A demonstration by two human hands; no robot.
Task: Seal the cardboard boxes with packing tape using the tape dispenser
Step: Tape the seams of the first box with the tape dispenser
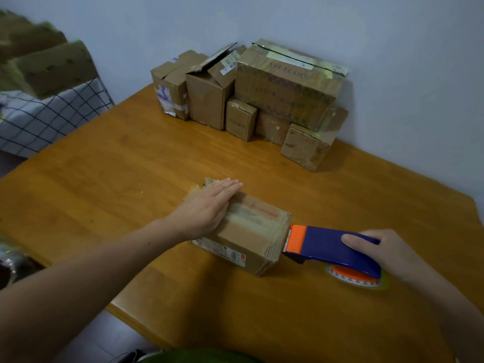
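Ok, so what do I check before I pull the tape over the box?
1. Left hand presses flat on the box: ok.
2. Right hand grips the dispenser: ok.
3. Dispenser's orange blade end sits at the box's right end: ok.
4. Tape end stuck to the box: cannot tell.
5. Top flaps shut flat: cannot tell, the hand covers part of the top.
6. Other boxes stand apart at the far corner: ok.
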